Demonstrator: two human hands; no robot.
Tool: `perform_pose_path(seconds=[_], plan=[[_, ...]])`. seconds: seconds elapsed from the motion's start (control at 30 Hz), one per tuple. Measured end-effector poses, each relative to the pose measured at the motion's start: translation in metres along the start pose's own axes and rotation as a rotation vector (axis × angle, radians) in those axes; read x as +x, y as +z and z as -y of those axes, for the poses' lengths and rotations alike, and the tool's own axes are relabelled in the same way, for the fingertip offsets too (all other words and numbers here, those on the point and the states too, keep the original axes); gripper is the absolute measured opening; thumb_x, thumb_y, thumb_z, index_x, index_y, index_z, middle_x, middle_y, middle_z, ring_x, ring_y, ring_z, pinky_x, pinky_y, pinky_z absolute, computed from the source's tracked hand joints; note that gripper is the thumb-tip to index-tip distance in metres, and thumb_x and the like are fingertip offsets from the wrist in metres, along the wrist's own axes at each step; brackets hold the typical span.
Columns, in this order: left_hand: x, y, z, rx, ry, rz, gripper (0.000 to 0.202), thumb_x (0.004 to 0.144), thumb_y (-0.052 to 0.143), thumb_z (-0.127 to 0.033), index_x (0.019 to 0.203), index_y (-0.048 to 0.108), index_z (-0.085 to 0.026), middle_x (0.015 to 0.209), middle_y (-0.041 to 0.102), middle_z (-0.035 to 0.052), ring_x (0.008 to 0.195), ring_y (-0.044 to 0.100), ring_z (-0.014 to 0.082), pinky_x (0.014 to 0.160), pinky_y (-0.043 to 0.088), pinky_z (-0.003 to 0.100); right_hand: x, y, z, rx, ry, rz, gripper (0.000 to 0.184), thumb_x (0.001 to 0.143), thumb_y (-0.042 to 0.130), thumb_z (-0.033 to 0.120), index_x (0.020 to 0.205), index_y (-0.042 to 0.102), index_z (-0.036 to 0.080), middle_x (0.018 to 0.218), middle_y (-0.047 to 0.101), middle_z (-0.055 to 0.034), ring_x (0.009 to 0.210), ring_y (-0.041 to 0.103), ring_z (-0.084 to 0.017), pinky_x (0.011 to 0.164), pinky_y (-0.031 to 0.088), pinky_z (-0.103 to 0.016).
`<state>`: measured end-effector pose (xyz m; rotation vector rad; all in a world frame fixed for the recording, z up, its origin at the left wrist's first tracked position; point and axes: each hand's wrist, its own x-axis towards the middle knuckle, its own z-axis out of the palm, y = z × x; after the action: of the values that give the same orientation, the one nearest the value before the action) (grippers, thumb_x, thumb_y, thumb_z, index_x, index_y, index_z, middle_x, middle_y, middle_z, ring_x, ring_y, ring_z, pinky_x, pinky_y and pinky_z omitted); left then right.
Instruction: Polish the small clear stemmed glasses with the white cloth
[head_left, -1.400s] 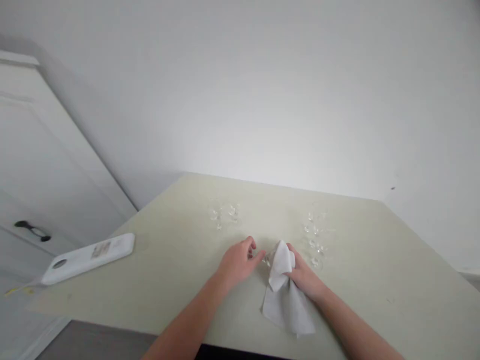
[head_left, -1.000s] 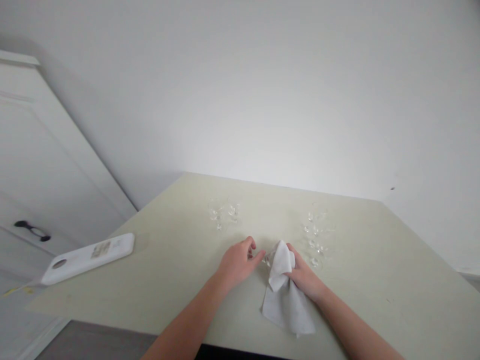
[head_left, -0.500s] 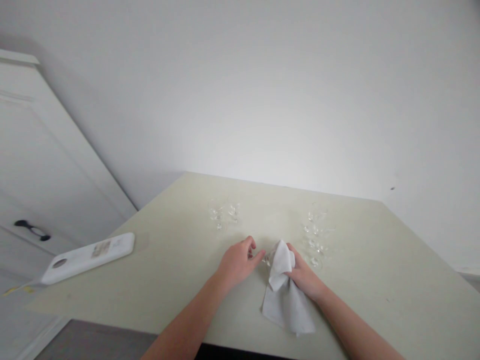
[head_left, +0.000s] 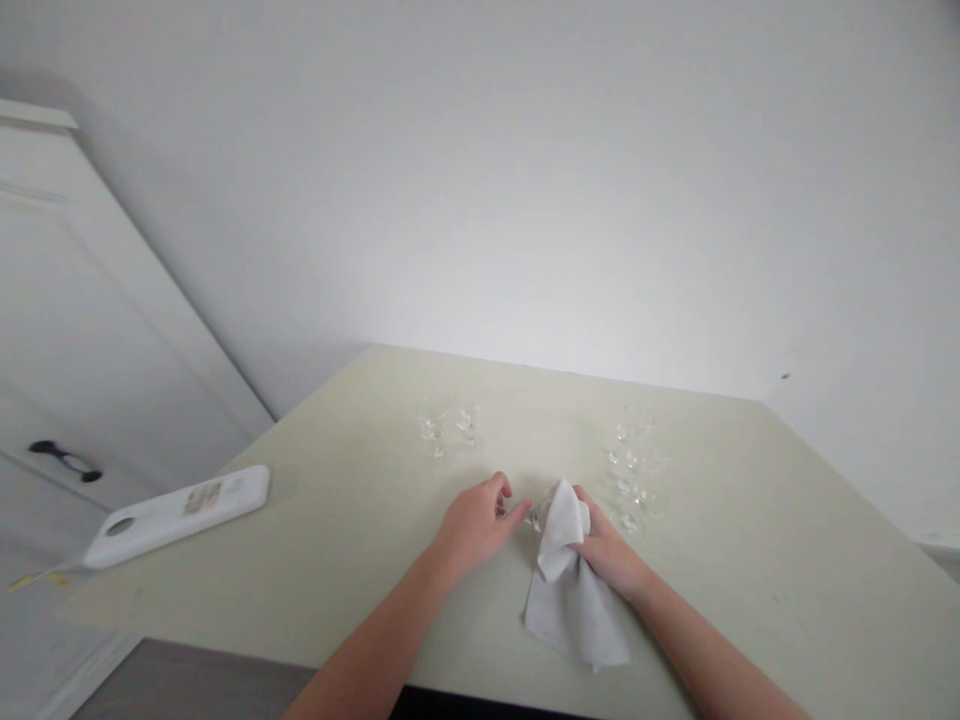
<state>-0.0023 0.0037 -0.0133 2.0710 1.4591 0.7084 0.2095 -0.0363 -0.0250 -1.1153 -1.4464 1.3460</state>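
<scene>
In my right hand (head_left: 611, 555) a white cloth (head_left: 577, 610) is bunched, its lower end hanging down over the table. The cloth is wrapped about a small clear stemmed glass (head_left: 533, 517), of which only a bit shows at the left; the rest is hidden. My left hand (head_left: 476, 520) has its thumb and curled fingers closed at that exposed end of the glass. Just beyond the right hand stand several clear glasses (head_left: 631, 470) in a row. Farther back on the left is a small group of similar clear glasses (head_left: 450, 425).
A long white device (head_left: 180, 512) with a label lies at the left side of the pale table (head_left: 337, 480). The table's far edge meets a white wall (head_left: 570, 200). A white cabinet (head_left: 97, 300) with a dark handle (head_left: 65, 461) stands at the left.
</scene>
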Motion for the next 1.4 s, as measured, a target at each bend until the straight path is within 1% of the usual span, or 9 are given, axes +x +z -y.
perform_pose_path(seconds=[0.13,0.4,0.57,0.73,0.93,1.03,1.3,1.4], plan=[[0.0002,0.0007,0.0013,0.006,0.004,-0.003,0.034,0.082,0.050,-0.056,0.085,0.055,-0.022,0.071,0.061,0.0014,0.062,0.055,0.0161,0.057,0.032,0.026,0.0002,-0.0001,0.0003,-0.013,-0.001,0.002,0.038,0.071,0.071,0.031,0.099,0.047,0.021,0.084,0.051,0.0026,0.077,0.049,-0.015,0.069,0.040,-0.026],[-0.0004,-0.0024,-0.0024,0.019,-0.003,0.017,0.033,0.083,0.050,-0.054,0.086,0.055,-0.022,0.072,0.062,0.0016,0.063,0.055,0.0158,0.058,0.033,0.025,0.0017,-0.0005,-0.0031,-0.033,-0.008,-0.014,0.039,0.070,0.072,0.034,0.096,0.046,0.022,0.082,0.050,0.0033,0.077,0.049,-0.015,0.069,0.040,-0.026],[-0.0004,-0.0029,-0.0032,0.041,-0.009,0.023,0.033,0.083,0.049,-0.054,0.087,0.055,-0.022,0.072,0.062,0.0013,0.064,0.056,0.0160,0.059,0.034,0.026,0.0012,-0.0005,-0.0022,-0.009,-0.010,0.007,0.040,0.070,0.072,0.036,0.097,0.046,0.022,0.083,0.050,0.0029,0.076,0.048,-0.015,0.068,0.040,-0.026],[-0.0010,-0.0034,-0.0039,0.045,-0.020,0.031,0.033,0.083,0.049,-0.055,0.088,0.055,-0.022,0.075,0.062,0.0021,0.067,0.057,0.0163,0.061,0.035,0.026,0.0006,-0.0007,-0.0016,-0.013,-0.010,0.007,0.039,0.071,0.072,0.034,0.097,0.046,0.022,0.083,0.050,0.0031,0.076,0.048,-0.015,0.068,0.040,-0.025],[-0.0012,-0.0044,-0.0061,0.052,-0.029,0.030,0.034,0.083,0.049,-0.055,0.088,0.054,-0.022,0.073,0.061,0.0012,0.064,0.055,0.0158,0.059,0.033,0.026,0.0000,-0.0008,-0.0024,-0.019,-0.005,0.011,0.038,0.071,0.072,0.032,0.098,0.046,0.022,0.083,0.050,0.0031,0.076,0.048,-0.014,0.068,0.040,-0.025],[-0.0014,-0.0050,-0.0070,0.032,-0.042,0.031,0.032,0.082,0.051,-0.053,0.087,0.055,-0.022,0.074,0.062,0.0016,0.065,0.055,0.0158,0.059,0.033,0.026,0.0006,-0.0010,-0.0030,-0.016,-0.007,0.008,0.040,0.071,0.072,0.034,0.098,0.046,0.021,0.083,0.050,0.0028,0.075,0.048,-0.014,0.067,0.040,-0.025],[-0.0011,-0.0021,-0.0035,-0.071,-0.016,-0.022,0.030,0.079,0.055,-0.052,0.082,0.055,-0.022,0.068,0.059,0.0008,0.062,0.053,0.0161,0.059,0.032,0.027,-0.0002,-0.0012,-0.0012,-0.052,0.003,-0.019,0.038,0.071,0.071,0.034,0.099,0.048,0.021,0.083,0.054,0.0021,0.076,0.051,-0.016,0.069,0.043,-0.027],[0.0002,-0.0032,-0.0042,-0.089,-0.009,-0.014,0.028,0.080,0.055,-0.049,0.083,0.056,-0.021,0.063,0.055,-0.0012,0.057,0.050,0.0144,0.057,0.032,0.026,-0.0005,-0.0015,-0.0015,-0.031,0.013,-0.024,0.039,0.069,0.071,0.032,0.100,0.051,0.022,0.086,0.058,0.0010,0.079,0.054,-0.017,0.073,0.044,-0.029]])
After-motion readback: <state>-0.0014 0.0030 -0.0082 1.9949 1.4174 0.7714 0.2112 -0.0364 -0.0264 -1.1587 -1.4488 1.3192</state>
